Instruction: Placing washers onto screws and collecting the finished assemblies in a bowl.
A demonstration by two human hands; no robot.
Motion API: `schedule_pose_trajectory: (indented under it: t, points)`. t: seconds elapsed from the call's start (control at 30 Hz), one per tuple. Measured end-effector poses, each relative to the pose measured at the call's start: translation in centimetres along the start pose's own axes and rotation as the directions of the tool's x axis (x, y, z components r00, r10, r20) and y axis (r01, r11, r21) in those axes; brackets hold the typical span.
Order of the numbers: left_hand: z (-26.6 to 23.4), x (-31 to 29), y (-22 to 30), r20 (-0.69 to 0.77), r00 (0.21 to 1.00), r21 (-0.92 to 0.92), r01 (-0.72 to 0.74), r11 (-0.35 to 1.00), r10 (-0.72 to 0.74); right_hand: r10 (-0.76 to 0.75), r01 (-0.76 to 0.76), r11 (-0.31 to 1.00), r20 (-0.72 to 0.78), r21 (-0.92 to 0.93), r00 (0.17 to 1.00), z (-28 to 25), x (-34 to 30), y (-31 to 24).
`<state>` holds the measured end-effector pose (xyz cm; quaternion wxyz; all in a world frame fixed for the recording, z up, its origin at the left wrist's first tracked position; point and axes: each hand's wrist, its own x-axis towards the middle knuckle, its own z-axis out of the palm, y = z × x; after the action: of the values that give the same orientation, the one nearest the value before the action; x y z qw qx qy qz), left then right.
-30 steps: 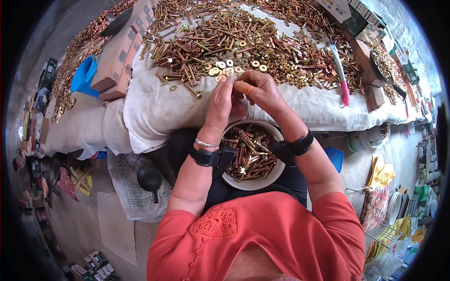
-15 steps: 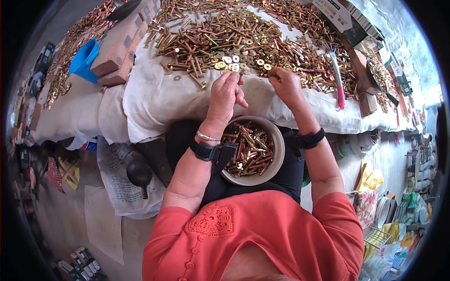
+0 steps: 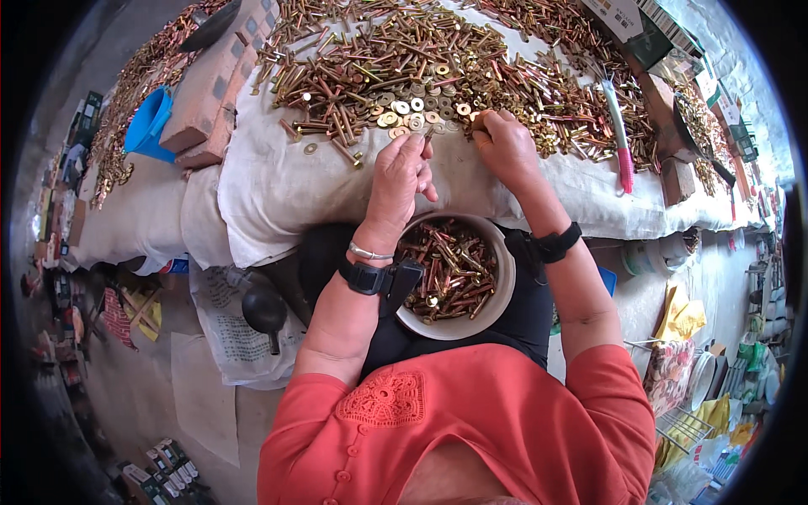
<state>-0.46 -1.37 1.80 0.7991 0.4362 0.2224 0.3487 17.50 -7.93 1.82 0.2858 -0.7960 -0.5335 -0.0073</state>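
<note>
Cloth-covered table (head view), just beyond the tub. Washers and bolts, heaped beyond the tub — likely light, stiff, slick; best taken, washers by the edge, bolts by the shank. Left hand and right hand, beyond the tub — fingers pinched narrow; whether holding anything, cannot tell.

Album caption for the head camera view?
Left hand and right hand by heaped bolts and washers; bolt-filled bowl on lap.
</note>
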Motion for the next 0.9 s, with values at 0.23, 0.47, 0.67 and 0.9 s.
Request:
schedule_pose_trajectory:
  t: [0.23,0.47,0.67,0.9]
  points:
    - [0.2,-0.4,0.2,-0.012,1.000,0.016,-0.018,1.000,0.018,0.080,-0.009,0.959,0.240,-0.284,0.968,-1.1,0.8,-2.9]
    - [0.2,-0.6,0.7,0.022,0.999,0.013,-0.049,0.999,0.049,-0.027,0.066,0.977,0.192,-0.204,0.981,-0.5,0.2,-2.3]
    - [-0.2,-0.6,0.7,0.003,0.996,-0.015,-0.087,0.996,0.087,0.003,0.050,0.957,0.182,-0.286,0.983,0.4,0.8,-2.8]
    - [-0.7,-0.8,0.8,0.005,0.997,0.003,-0.079,0.997,0.079,0.075,-0.057,0.986,0.113,-0.155,0.991,0.5,0.4,-2.4]
